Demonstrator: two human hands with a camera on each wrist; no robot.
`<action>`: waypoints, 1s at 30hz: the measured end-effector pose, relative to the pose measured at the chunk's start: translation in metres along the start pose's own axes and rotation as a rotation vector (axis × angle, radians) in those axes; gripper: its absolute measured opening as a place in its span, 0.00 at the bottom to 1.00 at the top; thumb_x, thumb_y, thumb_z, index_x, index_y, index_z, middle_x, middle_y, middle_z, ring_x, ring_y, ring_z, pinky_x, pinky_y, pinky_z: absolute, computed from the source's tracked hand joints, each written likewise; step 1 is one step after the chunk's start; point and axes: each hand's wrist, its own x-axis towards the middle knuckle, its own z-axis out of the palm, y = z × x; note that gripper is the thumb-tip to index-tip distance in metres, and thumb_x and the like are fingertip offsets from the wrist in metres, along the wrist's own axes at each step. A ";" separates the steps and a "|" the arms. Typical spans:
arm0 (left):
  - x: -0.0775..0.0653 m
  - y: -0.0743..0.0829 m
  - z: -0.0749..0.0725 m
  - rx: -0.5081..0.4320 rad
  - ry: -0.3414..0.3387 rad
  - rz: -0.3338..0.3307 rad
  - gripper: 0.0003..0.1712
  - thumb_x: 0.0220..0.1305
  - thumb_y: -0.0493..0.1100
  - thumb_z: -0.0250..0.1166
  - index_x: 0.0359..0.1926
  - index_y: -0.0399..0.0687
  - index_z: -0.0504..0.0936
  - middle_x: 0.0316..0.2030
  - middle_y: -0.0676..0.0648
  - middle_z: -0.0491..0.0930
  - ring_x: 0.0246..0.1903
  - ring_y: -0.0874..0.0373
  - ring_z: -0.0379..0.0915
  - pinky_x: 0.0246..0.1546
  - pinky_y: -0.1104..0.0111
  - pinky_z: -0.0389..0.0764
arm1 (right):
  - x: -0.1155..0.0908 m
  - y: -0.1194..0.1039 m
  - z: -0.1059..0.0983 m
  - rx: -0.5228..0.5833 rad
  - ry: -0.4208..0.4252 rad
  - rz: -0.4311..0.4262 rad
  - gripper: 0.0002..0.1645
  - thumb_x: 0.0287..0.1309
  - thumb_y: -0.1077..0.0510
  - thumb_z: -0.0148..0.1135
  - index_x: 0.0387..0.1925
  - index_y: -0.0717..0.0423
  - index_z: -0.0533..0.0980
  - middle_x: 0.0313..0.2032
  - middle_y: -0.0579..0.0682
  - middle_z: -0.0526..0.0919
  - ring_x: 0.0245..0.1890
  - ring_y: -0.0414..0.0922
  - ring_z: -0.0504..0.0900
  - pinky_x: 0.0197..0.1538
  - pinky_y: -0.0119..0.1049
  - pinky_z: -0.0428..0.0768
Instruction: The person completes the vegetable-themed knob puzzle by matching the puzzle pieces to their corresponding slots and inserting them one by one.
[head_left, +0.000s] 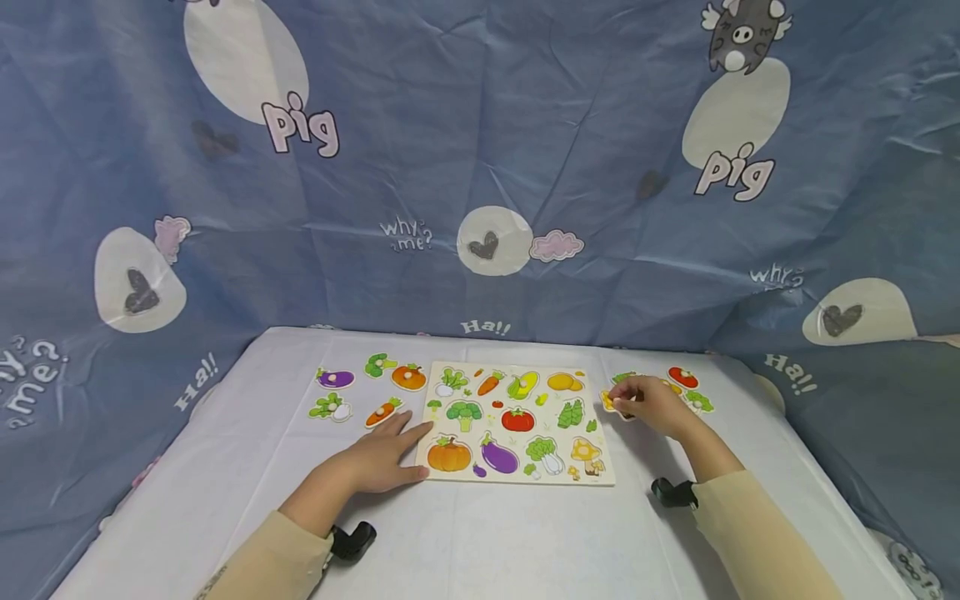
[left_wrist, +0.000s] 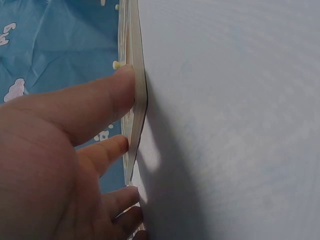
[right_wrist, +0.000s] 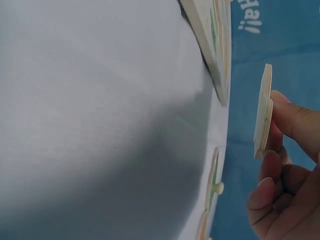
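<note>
A wooden vegetable puzzle board (head_left: 480, 396) lies flat on the white table. My left hand (head_left: 386, 456) is at its left side, with fingers spread. In the left wrist view, the thumb (left_wrist: 120, 92) and a finger of that hand touch the board's edge (left_wrist: 138, 85). Just right of the board, my right hand (head_left: 651, 402) pinches a yellow puzzle piece (head_left: 608, 402) between thumb and fingers. The right wrist view shows this piece (right_wrist: 264, 112) edge-on and raised off the table; fingers cover part of its picture.
Left of the board lie loose knobbed pieces: eggplant (head_left: 335, 379), broccoli (head_left: 379, 364), pumpkin (head_left: 408, 377), carrot (head_left: 383, 412) and a white-and-green vegetable (head_left: 331, 407). To the right are a tomato piece (head_left: 683, 377), a green piece (head_left: 699, 402) and others partly hidden. A blue patterned cloth (head_left: 480, 167) hangs behind.
</note>
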 end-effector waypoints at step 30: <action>0.001 -0.001 -0.001 -0.003 -0.025 0.016 0.44 0.63 0.61 0.66 0.75 0.55 0.64 0.76 0.36 0.52 0.74 0.35 0.46 0.67 0.35 0.56 | -0.044 -0.016 0.032 0.031 -0.022 -0.090 0.04 0.59 0.61 0.70 0.35 0.56 0.82 0.30 0.47 0.79 0.30 0.45 0.72 0.28 0.31 0.72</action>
